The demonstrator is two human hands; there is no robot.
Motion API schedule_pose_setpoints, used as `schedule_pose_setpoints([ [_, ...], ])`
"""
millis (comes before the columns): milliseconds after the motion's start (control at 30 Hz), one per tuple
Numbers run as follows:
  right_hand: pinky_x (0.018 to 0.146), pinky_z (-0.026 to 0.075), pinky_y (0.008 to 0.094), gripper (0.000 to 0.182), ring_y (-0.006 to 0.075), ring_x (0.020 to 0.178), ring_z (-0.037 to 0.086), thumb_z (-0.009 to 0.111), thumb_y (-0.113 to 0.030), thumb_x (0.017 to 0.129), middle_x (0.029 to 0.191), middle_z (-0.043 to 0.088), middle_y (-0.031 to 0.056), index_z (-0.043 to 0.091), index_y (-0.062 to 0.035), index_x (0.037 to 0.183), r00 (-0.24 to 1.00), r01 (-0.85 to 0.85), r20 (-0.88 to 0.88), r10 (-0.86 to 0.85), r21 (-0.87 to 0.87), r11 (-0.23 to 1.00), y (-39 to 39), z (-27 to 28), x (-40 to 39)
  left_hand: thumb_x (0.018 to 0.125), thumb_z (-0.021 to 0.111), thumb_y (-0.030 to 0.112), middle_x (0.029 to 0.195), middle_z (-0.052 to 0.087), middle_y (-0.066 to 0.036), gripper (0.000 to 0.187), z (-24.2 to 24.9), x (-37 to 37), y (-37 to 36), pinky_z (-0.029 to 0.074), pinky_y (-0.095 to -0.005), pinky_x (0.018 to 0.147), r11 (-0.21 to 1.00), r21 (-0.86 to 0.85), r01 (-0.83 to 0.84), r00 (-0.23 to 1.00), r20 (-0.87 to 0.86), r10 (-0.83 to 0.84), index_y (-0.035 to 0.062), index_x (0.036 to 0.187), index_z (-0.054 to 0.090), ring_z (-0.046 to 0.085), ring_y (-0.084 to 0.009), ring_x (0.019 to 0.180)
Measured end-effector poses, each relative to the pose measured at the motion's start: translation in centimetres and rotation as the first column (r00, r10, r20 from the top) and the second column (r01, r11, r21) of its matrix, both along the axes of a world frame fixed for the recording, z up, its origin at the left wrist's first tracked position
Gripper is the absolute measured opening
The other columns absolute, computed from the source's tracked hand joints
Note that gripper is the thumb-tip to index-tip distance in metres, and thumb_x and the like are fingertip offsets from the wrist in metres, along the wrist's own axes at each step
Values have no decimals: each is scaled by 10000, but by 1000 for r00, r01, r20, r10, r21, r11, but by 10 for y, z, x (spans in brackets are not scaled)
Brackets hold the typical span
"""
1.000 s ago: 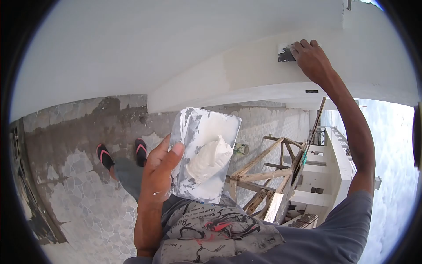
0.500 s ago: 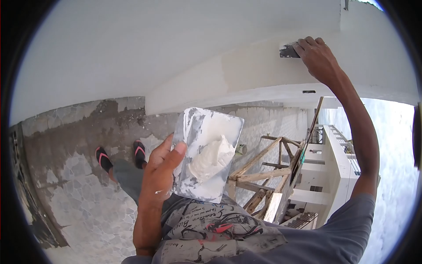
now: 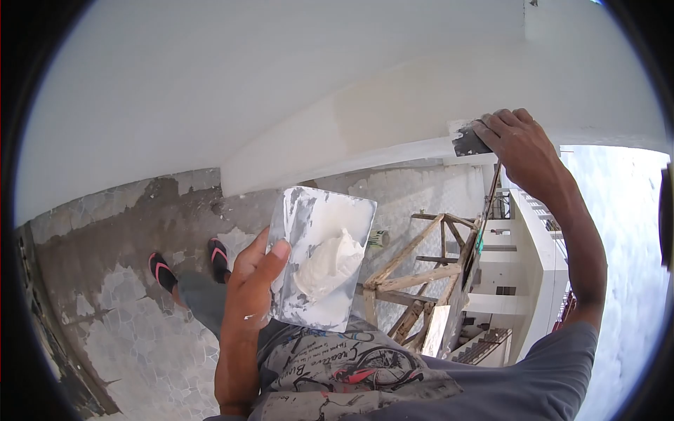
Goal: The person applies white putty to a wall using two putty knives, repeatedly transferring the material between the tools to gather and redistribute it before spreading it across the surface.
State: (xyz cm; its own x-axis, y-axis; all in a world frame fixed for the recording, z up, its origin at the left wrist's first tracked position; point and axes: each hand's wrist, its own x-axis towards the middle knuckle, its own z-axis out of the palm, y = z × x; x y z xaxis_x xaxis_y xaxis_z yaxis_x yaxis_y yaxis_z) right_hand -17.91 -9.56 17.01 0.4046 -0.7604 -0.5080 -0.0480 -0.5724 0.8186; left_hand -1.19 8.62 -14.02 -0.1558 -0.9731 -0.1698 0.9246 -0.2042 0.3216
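Note:
My left hand (image 3: pixel 254 281) grips a flat metal plaster plate (image 3: pixel 284 217) by its near edge, thumb on top. A thick mound of white putty (image 3: pixel 330 265) lies on the plate, with thinner smears around it. Up at the right, my right hand (image 3: pixel 523 151) holds a dark putty knife (image 3: pixel 469 139), its blade smeared with white along one edge. The blade rests at the lower edge of the white wall (image 3: pixel 421 91). A darker, damp-looking band shows on the wall beside it.
A wooden trestle scaffold (image 3: pixel 421 277) stands at the right below the wall. Near it is a small can (image 3: pixel 380 238). The floor (image 3: pixel 151 330) has patchy stone tiling, where my feet in flip-flops (image 3: pixel 163 271) stand. A white building (image 3: pixel 523 259) lies beyond.
My right hand and the putty knife have moved down the wall to its lower edge. The plate has shifted slightly down and left in view, still in my left hand.

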Motion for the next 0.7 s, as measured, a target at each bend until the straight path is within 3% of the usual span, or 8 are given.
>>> schedule_pose_setpoints([
  [100,1005,459,389,443,246,1161,574,547,117,827,1234,630,119,596,-12,1248,982,-182,-23,187,-369,912,-19,39,-12,997,511,198,1248,610,-116,476,8,-11,-3,419,-262,970,1000,-12,10,1000,-13,-10,-69,1386,447,580,-144,1105],
  [200,893,498,391,325,244,1052,612,597,-20,855,1109,652,127,624,22,1176,983,-169,-42,176,-569,805,-45,47,-16,997,504,188,1238,613,-118,474,11,-10,-5,426,-260,959,1000,-10,19,1000,-19,-19,-72,1388,441,585,-144,1094],
  [300,855,503,385,313,239,1024,617,599,-55,859,1075,648,125,624,29,1159,979,-206,-127,162,-562,801,-50,25,-20,998,500,183,1228,616,-120,473,9,-7,-1,433,-259,949,1000,-6,13,999,-31,-13,-74,1390,435,590,-141,1081],
  [433,906,469,383,303,267,1110,566,570,-83,874,1136,612,140,637,61,1132,965,-259,-153,215,-397,880,-33,-18,-30,998,503,182,1225,617,-120,472,6,-8,1,440,-259,942,1000,13,8,1000,-18,-8,-75,1388,436,596,-138,1069],
  [500,909,457,357,434,270,1094,546,563,-22,843,1132,596,180,554,101,1259,955,-289,-144,260,-247,925,-24,-34,-45,998,507,183,1226,617,-120,470,6,-10,1,441,-258,941,1000,20,6,1000,-22,-5,-75,1385,439,598,-137,1066],
  [633,903,456,359,413,245,1083,558,570,-3,830,1157,599,171,576,83,1234,995,-41,-90,35,-73,996,-3,-29,-29,998,510,183,1226,617,-119,465,5,-9,2,438,-259,947,1000,16,-4,999,-33,5,-75,1379,445,596,-136,1070],
  [667,900,457,372,430,248,1074,570,584,19,812,1163,600,171,573,78,1237,996,-72,-57,64,-152,986,0,-24,-19,998,510,184,1226,618,-119,464,5,-8,2,437,-260,950,1000,13,-9,999,-34,10,-75,1378,447,595,-136,1072],
  [700,848,476,380,347,240,997,593,584,-59,840,1088,624,146,612,60,1165,959,-283,-38,282,-234,930,-8,-15,-20,998,510,184,1227,618,-117,464,6,-7,2,433,-261,955,1000,-2,-2,999,-35,2,-74,1379,447,592,-136,1077],
])
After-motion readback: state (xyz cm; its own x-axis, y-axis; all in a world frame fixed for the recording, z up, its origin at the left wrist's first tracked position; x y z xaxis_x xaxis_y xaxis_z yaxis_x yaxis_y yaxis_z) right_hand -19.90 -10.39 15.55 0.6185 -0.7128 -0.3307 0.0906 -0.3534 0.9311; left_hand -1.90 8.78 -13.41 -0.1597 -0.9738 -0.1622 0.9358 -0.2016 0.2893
